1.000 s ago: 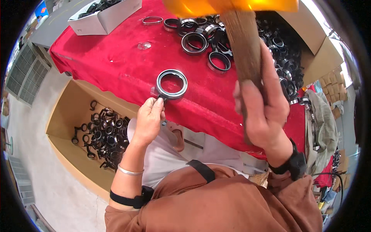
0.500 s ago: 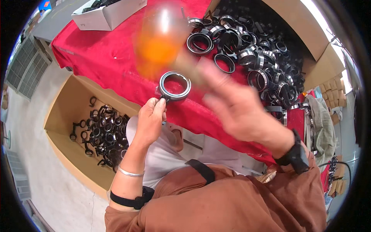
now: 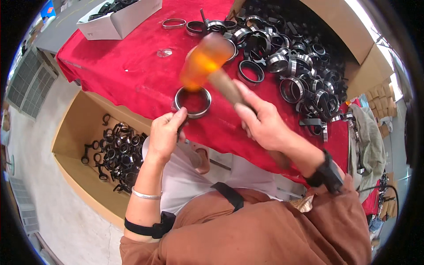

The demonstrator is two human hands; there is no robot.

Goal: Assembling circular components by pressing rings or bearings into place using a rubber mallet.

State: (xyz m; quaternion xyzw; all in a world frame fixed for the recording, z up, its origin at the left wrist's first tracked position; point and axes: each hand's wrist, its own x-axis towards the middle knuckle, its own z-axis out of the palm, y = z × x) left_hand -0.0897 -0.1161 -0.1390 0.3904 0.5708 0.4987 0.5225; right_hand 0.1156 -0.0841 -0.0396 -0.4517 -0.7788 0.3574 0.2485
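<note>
My left hand [image 3: 164, 134] pinches the lower edge of a black ring-shaped part with a silver rim [image 3: 196, 115], which rests tilted near the front edge of the red cloth. In my right hand [image 3: 267, 123] is the wooden handle [image 3: 226, 86] of a mallet. Its translucent orange head [image 3: 205, 62], blurred by motion, overlaps the far rim of the ring; whether they touch I cannot tell. A thin loose metal ring [image 3: 174, 20] lies farther back on the cloth, and a small clear piece [image 3: 164, 53] sits left of the mallet head.
Many black and silver ring parts [image 3: 291, 90] spill from a cardboard box [image 3: 340, 26] at the back right. Below the table at left, another cardboard box [image 3: 70, 128] holds black ring parts. A white box [image 3: 128, 20] with black pieces stands on the far left of the red cloth [image 3: 137, 77].
The mallet has swung down and a little right, toward the ring. My left hand and the ring have shifted slightly left and nearer. The loose ring and clear piece now show.
</note>
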